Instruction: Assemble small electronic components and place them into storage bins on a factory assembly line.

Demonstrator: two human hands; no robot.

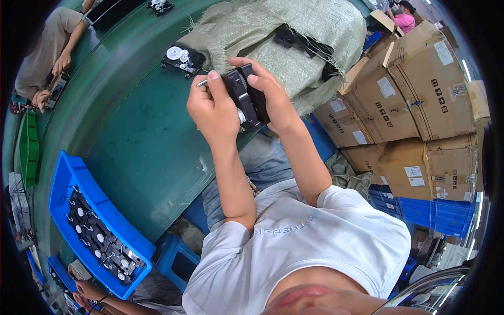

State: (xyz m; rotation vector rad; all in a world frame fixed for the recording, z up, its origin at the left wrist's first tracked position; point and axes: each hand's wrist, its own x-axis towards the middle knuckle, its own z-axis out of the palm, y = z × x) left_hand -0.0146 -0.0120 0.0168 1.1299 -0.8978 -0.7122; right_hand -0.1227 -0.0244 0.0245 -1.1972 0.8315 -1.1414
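1. The left hand (211, 107) is closed in a pinching grip around a thin metal pin (202, 82), thumb on top, the pin's tip sticking out to the left
2. The right hand (274, 100) is wrapped around a black plastic mechanism (242, 97), fingers curled over its top edge and thumb pressed on its near side; the grip is shut firmly on it
3. The mechanism is held in the air above the near edge of the green bench (142, 142), tilted on edge between both hands, with a small white part showing at its lower side (too small to tell what it is)
4. The left hand touches the mechanism's left face while it holds the pin
5. On the bench just beyond the hands lies another black unit with white gears (181, 58), beside a grey-green woven sack (273, 31)
6. A blue tray (65, 178) at the lower left holds a row of similar black units
7. Cardboard boxes (420, 84) are stacked to the right, with blue crates (420, 210) below them
8. Another person's hands (50, 79) work at the far left of the bench
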